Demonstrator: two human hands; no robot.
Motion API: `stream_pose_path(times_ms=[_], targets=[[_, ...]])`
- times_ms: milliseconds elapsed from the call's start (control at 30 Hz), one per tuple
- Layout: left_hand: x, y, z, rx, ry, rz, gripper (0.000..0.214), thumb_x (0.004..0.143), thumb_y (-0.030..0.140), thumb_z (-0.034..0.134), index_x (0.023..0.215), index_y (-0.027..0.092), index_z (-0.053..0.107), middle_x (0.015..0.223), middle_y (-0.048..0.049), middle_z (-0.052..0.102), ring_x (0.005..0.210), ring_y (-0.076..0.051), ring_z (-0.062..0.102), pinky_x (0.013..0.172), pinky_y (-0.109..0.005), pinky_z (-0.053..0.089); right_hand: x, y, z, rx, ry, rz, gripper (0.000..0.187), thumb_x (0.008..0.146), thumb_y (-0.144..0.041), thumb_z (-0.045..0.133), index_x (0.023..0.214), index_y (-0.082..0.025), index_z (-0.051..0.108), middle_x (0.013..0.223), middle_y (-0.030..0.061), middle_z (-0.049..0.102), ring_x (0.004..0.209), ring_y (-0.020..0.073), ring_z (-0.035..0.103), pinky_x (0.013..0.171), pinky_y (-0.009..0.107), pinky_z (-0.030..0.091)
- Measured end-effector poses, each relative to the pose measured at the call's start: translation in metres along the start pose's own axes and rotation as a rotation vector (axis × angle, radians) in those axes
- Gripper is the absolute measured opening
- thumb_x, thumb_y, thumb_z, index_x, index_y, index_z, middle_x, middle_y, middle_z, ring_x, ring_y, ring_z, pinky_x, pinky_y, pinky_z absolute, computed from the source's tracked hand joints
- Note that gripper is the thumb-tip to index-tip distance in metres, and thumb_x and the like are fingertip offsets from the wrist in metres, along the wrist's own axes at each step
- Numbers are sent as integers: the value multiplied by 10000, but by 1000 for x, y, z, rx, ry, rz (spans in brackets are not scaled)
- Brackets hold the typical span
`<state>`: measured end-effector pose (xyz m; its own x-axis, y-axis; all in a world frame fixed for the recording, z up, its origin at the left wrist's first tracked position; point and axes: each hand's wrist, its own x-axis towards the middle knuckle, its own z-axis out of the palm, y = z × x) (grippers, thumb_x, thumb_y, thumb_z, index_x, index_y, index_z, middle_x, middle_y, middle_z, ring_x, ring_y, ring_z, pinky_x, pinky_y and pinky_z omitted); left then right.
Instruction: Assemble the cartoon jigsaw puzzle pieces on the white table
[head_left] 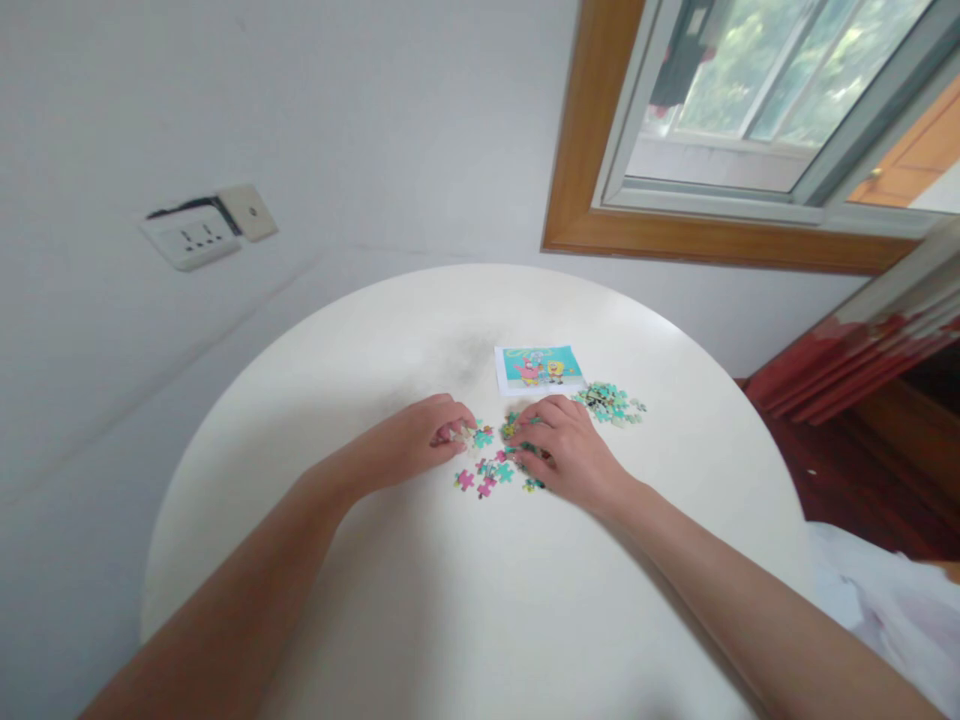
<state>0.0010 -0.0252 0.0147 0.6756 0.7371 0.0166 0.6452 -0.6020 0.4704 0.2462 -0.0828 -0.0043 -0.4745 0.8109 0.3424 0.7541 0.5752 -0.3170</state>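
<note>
My left hand (431, 435) is curled at the left edge of a small spread of jigsaw puzzle pieces (485, 478). Its thumb and fingers close round some pale pieces, partly hidden. Across from it, my right hand (562, 445) lies over the right part of the spread with its fingers apart, touching pieces and covering several of them. Pink, teal and yellow pieces show between the hands. Just beyond them lies a picture card (541, 370) with a pink starfish and a yellow sponge character on a teal ground.
A heap of loose puzzle pieces (606, 402) sits right of the card. Everything rests on a round white table (360, 620) against a wall with a socket (196, 238). A wood-framed window (720, 225) is at the upper right, and a red and white curtain (847, 345) hangs below it.
</note>
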Motion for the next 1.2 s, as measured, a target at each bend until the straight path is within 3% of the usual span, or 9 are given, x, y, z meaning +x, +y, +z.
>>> stream_pose_path(times_ms=[267, 900, 1200], targets=[[1, 0, -1, 2, -2, 7, 288, 831, 314, 468, 1010, 163, 636, 844, -36, 585, 737, -176, 560, 728, -290, 447, -3, -1, -7, 90, -69, -124, 177, 848, -317, 656, 1007, -271, 718, 1130, 62, 628, 1098, 232, 491, 931, 406, 360], [-3, -1, -5, -4, -26, -22, 276, 819, 288, 466, 1021, 177, 619, 850, -27, 589, 739, -166, 560, 713, -267, 450, -3, -1, -4, 113, -67, -126, 90, 846, -254, 641, 906, -251, 709, 1112, 45, 638, 1086, 217, 498, 931, 396, 366], [-4, 2, -5, -25, -70, 11, 254, 778, 290, 583, 1015, 207, 622, 944, -25, 587, 817, -182, 573, 756, -266, 446, -2, 0, -4, 107, -25, -130, 144, 882, -264, 595, 969, -262, 710, 1096, 52, 652, 1069, 215, 507, 926, 398, 369]])
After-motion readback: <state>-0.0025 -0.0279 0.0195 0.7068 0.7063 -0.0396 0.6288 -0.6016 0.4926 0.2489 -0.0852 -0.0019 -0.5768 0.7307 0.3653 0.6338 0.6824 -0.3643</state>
